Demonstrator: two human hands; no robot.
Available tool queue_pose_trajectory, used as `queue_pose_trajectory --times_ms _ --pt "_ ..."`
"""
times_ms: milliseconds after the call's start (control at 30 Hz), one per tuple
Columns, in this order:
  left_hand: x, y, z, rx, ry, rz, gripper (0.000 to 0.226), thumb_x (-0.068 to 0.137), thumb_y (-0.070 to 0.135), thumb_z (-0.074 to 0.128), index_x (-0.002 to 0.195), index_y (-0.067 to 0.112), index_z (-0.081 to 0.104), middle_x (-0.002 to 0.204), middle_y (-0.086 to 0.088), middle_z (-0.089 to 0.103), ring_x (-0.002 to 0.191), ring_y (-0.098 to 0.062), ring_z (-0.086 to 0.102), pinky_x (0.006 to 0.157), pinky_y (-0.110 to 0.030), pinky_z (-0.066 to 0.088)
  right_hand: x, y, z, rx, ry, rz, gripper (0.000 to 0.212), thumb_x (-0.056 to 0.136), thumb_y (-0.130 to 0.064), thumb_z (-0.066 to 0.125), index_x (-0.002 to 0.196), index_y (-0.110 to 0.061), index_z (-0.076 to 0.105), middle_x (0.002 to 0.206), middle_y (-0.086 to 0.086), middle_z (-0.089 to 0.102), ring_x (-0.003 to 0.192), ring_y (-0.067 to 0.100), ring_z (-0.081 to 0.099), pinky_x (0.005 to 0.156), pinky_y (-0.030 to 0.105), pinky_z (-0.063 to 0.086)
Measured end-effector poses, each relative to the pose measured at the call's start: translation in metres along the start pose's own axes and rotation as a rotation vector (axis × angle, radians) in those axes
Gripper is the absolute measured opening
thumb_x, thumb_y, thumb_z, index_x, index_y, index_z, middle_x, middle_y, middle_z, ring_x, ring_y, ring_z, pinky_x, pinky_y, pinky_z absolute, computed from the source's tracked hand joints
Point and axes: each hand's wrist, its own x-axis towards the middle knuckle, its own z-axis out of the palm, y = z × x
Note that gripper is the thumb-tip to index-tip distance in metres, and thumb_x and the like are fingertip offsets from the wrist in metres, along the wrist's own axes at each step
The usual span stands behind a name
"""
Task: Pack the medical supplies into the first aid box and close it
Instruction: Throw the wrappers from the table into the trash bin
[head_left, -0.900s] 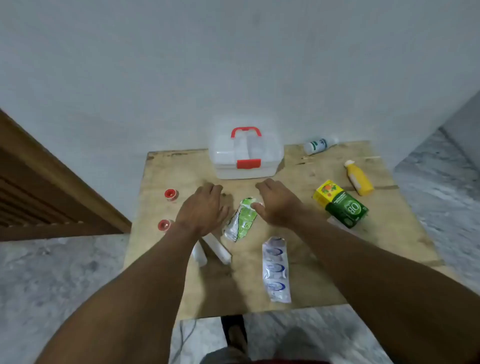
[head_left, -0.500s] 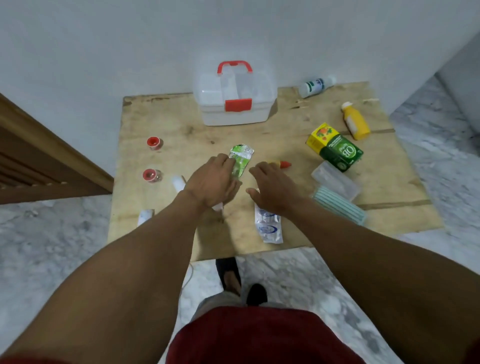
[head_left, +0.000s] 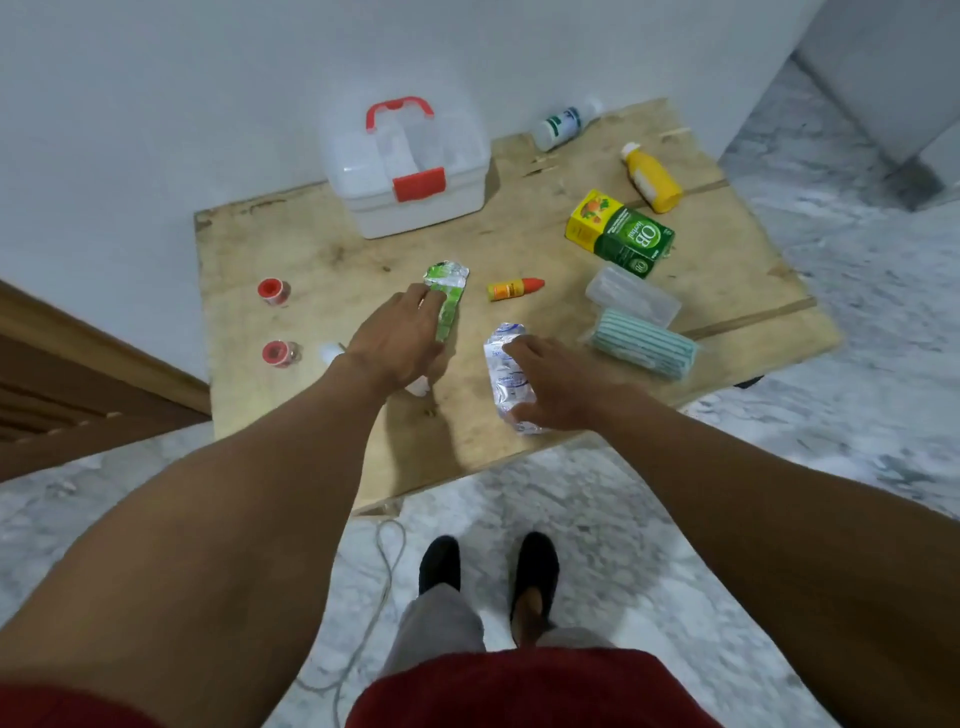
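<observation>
The white first aid box (head_left: 410, 171) with a red handle and red latch stands closed at the back of the wooden table (head_left: 322, 260), against the wall. My left hand (head_left: 397, 338) is palm down, its fingertips resting on a green blister pack (head_left: 449, 296) that lies flat. My right hand (head_left: 556, 384) lies palm down over a silver blister strip (head_left: 506, 379), fingers spread along it. Neither pack is lifted. A white tube (head_left: 330, 351) shows partly from under my left wrist.
Loose supplies lie around: an orange dropper bottle (head_left: 514, 288), a green and yellow carton (head_left: 621, 239), a yellow bottle (head_left: 649, 179), a white bottle (head_left: 561, 124), a clear case (head_left: 631, 296), stacked teal masks (head_left: 644, 348), two red tape rolls (head_left: 274, 291). The table's front edge is just below my hands.
The view has tilted down and back. My left hand slid onto the green pack. My right hand drew back onto the silver strip, which uncovered the orange dropper bottle.
</observation>
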Motion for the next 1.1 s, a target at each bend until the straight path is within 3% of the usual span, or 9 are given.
queue_pose_trajectory --times_ms 167,267,400,533,667,767,900,1033,1100 --pt "0.026 -0.024 -0.002 0.008 -0.065 0.118 0.079 0.078 0.018 0.080 0.143 -0.004 0.039 0.148 -0.022 0.040 0.130 -0.039 0.044 0.105 -0.043 0.038 0.009 -0.004 0.001 -0.069 -0.085 0.093 0.085 0.072 -0.045 0.077 0.139 -0.015 0.034 0.153 0.003 0.033 0.131 0.031 0.040 0.097 0.043 0.045" --pt "0.038 -0.036 0.003 0.016 -0.159 0.159 0.091 0.080 0.020 0.079 0.153 0.004 0.027 0.158 -0.015 0.027 0.142 -0.033 0.031 0.111 -0.040 0.033 0.017 -0.010 0.004 -0.106 -0.067 0.148 0.080 0.072 -0.045 0.077 0.137 -0.020 0.039 0.148 0.000 0.037 0.127 0.030 0.041 0.092 0.040 0.046" --pt "0.050 -0.044 0.008 0.130 -0.219 0.148 0.082 0.081 0.031 0.075 0.151 0.017 0.034 0.150 -0.008 0.040 0.129 -0.033 0.041 0.095 -0.044 0.045 0.023 -0.019 0.002 -0.090 -0.052 0.223 0.065 0.077 -0.040 0.072 0.135 -0.023 0.048 0.143 0.000 0.042 0.126 0.028 0.041 0.093 0.040 0.045" --pt "0.059 -0.045 0.009 0.184 -0.132 0.163 0.053 0.081 0.030 0.072 0.129 0.015 0.057 0.127 -0.009 0.055 0.113 -0.034 0.049 0.076 -0.037 0.037 0.029 -0.023 0.003 -0.044 0.078 0.258 0.036 0.086 -0.028 0.063 0.120 -0.019 0.062 0.126 0.003 0.056 0.114 0.028 0.050 0.083 0.036 0.044" --pt "0.063 -0.048 0.007 0.162 -0.048 0.213 0.027 0.086 0.018 0.060 0.112 0.014 0.066 0.110 -0.009 0.063 0.104 -0.034 0.054 0.074 -0.036 0.036 0.029 -0.026 0.001 -0.020 0.128 0.268 0.028 0.086 -0.022 0.062 0.114 -0.019 0.064 0.114 0.004 0.061 0.105 0.027 0.057 0.074 0.033 0.041" --pt "0.064 -0.047 -0.007 0.037 -0.005 0.262 0.024 0.089 0.015 0.059 0.110 0.008 0.067 0.102 -0.014 0.059 0.094 -0.035 0.056 0.073 -0.041 0.047 0.025 -0.023 -0.012 0.061 0.139 0.260 0.011 0.087 -0.017 0.060 0.096 -0.011 0.063 0.099 0.010 0.063 0.095 0.030 0.060 0.066 0.033 0.036" --pt "0.071 -0.028 -0.051 -0.009 0.105 0.358 0.026 0.093 0.019 0.058 0.116 0.008 0.063 0.106 -0.013 0.060 0.092 -0.033 0.060 0.074 -0.041 0.050 0.016 -0.013 -0.052 0.139 0.258 0.232 0.013 0.091 -0.019 0.058 0.089 -0.008 0.064 0.095 0.016 0.065 0.090 0.036 0.061 0.067 0.036 0.037" --pt "0.088 0.021 -0.105 0.019 0.233 0.373 0.020 0.090 0.019 0.057 0.107 0.009 0.062 0.101 -0.014 0.066 0.091 -0.039 0.062 0.071 -0.040 0.048 -0.007 0.015 -0.104 0.100 0.410 0.233 0.020 0.090 -0.027 0.054 0.082 -0.011 0.062 0.089 0.013 0.066 0.086 0.035 0.063 0.063 0.034 0.036" --pt "0.096 0.059 -0.125 0.029 0.284 0.372 0.020 0.089 0.020 0.057 0.105 0.011 0.063 0.100 -0.014 0.068 0.090 -0.040 0.063 0.071 -0.041 0.050 -0.035 0.036 -0.132 0.102 0.470 0.258 0.011 0.087 -0.025 0.054 0.083 -0.018 0.062 0.094 0.005 0.067 0.090 0.030 0.061 0.063 0.029 0.033"
